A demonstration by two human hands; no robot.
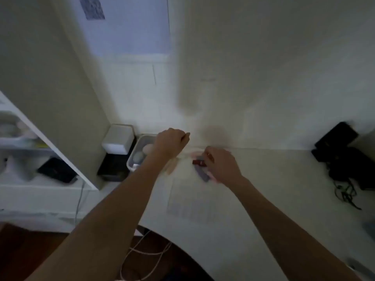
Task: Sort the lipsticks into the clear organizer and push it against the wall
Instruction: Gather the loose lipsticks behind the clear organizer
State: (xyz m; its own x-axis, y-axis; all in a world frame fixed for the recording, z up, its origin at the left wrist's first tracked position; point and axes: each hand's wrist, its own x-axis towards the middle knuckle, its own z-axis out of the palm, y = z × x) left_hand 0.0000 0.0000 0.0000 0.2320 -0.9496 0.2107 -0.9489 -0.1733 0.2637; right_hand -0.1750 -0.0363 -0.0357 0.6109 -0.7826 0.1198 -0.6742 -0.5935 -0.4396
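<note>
Your palette, as you look down: a dark red lipstick (198, 162) and beside it a grey-violet lipstick (201, 174), both blurred. A white table (274, 179) against an off-white wall (263, 67). A pale bin (135, 157) with whitish rounded contents. A white box (118, 138) atop a black base (113, 167). Black cases (336, 142) and dark tangled cords (345, 194). A white shelf unit (50, 147). White cables (150, 254) over a dark reddish-brown floor (24, 250). A grey speckled patch (92, 7), high on a bluish panel.

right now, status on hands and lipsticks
Left hand curled near the wall, grip unclear. Right hand at the lipsticks on the table. Organizer lost in blur. Nothing blocking.
</note>
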